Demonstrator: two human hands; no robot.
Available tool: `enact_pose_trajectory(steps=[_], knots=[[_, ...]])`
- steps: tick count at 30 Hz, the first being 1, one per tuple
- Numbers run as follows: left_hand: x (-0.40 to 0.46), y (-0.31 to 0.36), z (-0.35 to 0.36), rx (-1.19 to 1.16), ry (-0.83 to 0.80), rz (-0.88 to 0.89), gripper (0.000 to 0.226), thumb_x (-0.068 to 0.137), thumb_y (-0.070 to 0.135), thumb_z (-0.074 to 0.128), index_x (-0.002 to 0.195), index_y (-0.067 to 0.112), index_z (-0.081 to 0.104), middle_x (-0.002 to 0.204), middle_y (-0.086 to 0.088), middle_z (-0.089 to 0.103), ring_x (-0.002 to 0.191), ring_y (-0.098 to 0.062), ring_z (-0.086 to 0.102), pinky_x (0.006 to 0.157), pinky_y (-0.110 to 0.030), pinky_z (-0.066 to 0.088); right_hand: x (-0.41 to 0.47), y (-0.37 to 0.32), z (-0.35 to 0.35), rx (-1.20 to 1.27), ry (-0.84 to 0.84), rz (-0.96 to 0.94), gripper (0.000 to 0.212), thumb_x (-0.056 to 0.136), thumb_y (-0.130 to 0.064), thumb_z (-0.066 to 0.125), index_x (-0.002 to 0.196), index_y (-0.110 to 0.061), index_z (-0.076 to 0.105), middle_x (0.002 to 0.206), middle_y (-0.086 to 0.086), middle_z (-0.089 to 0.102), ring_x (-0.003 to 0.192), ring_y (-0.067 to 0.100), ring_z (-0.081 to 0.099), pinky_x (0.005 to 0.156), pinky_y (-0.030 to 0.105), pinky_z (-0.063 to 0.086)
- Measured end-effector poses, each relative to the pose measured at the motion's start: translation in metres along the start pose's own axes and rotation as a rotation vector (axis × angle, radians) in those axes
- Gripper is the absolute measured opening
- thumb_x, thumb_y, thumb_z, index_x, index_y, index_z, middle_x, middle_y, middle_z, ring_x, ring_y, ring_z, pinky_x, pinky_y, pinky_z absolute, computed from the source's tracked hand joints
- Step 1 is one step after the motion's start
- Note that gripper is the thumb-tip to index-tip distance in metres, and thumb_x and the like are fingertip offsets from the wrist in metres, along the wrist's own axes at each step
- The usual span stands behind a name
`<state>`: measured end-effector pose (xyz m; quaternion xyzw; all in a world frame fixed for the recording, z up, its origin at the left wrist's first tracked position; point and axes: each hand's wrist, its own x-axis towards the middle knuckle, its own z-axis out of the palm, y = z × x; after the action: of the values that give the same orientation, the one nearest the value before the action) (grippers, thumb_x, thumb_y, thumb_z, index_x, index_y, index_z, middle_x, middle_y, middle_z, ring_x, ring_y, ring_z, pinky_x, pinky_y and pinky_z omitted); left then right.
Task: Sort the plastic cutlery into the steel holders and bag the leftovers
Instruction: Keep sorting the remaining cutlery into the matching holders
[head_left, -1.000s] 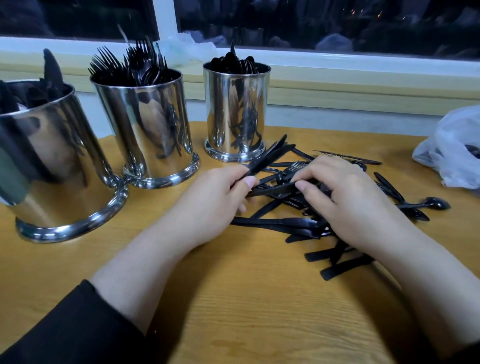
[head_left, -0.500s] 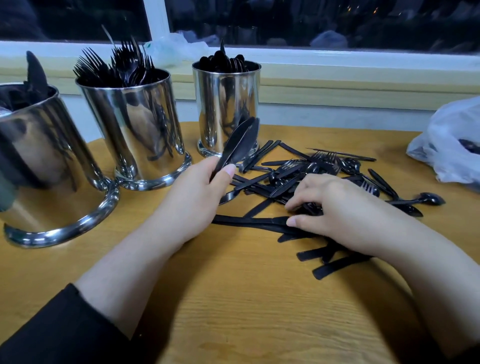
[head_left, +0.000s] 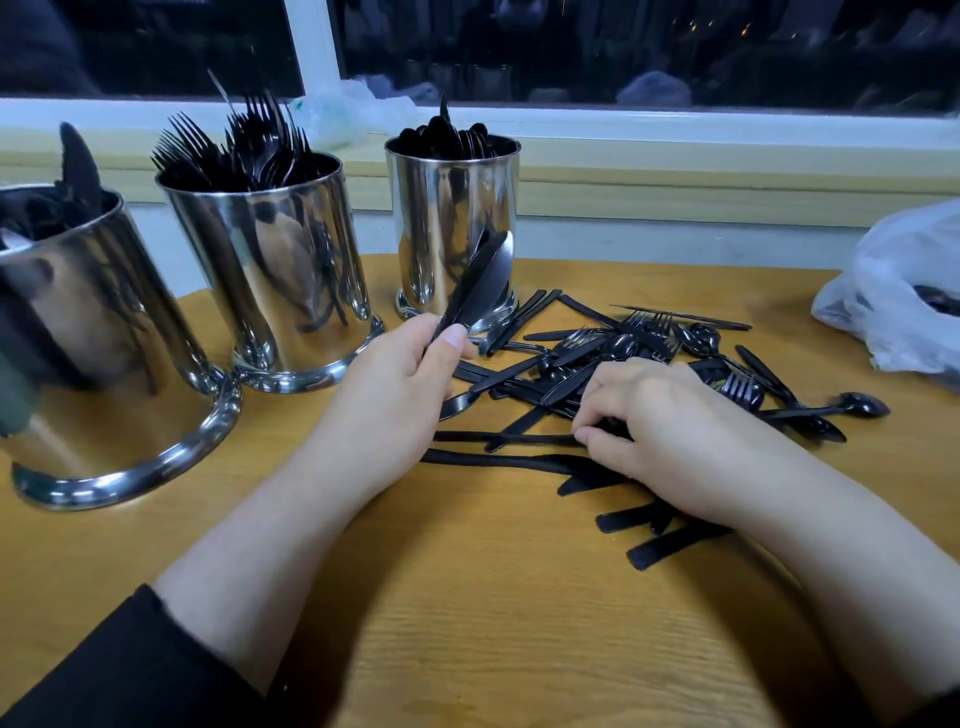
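The left hand (head_left: 395, 395) pinches a few black knives (head_left: 480, 283), blades tilted up toward one o'clock before the right-most steel holder (head_left: 452, 228); the right hand (head_left: 670, 431) rests on the cutlery pile (head_left: 613, 364), fingers curled onto a handle. Two more holders (head_left: 270, 270) stand at ten o'clock; a plastic bag (head_left: 893, 296) lies at two o'clock on the table (head_left: 493, 623).

3 steel holders (head_left: 270, 270), 1 plastic bag (head_left: 898, 291), 2 hands (head_left: 395, 395).
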<state>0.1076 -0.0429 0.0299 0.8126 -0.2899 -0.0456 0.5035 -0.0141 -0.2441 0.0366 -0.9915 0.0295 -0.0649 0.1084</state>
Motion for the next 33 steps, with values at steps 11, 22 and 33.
enact_pose_trajectory(steps=[11, 22, 33], knots=[[-0.001, 0.009, -0.006, 0.207, 0.193, 0.163, 0.031, 0.108, 0.034, 0.041, 0.09, 0.017, 0.061, 0.075, 0.01, 0.06, 0.082, -0.004, 0.055, 0.069, -0.016, 0.04, 0.003, -0.002, -0.003, 0.033, 0.119, -0.029, 0.017, 0.103, -0.036, 0.044, 0.094, -0.035, 0.059, 0.091, -0.021, 0.058, 0.098, 0.001, 0.048, 0.105, 0.027, 0.023], [-0.004, 0.004, 0.004, 0.224, -0.27, 0.032, 0.029, 0.106, 0.044, 0.045, 0.089, 0.027, 0.061, 0.061, 0.01, 0.056, 0.06, -0.009, 0.055, 0.055, -0.02, 0.039, 0.006, -0.006, 0.003, 0.152, 0.372, -0.081, 0.02, 0.103, -0.034, 0.049, 0.107, -0.031, 0.068, 0.1, -0.02, 0.061, 0.102, 0.005, 0.054, 0.1, 0.037, 0.039], [0.002, -0.005, -0.005, -0.045, -0.055, -0.017, 0.031, 0.102, 0.044, 0.057, 0.084, 0.019, 0.059, 0.061, 0.004, 0.045, 0.049, -0.014, 0.038, 0.056, -0.038, 0.035, -0.003, 0.0, -0.01, 0.17, 0.21, 0.032, 0.018, 0.089, -0.05, 0.061, 0.101, -0.038, 0.067, 0.098, -0.018, 0.055, 0.098, -0.003, 0.049, 0.088, 0.028, 0.038]])
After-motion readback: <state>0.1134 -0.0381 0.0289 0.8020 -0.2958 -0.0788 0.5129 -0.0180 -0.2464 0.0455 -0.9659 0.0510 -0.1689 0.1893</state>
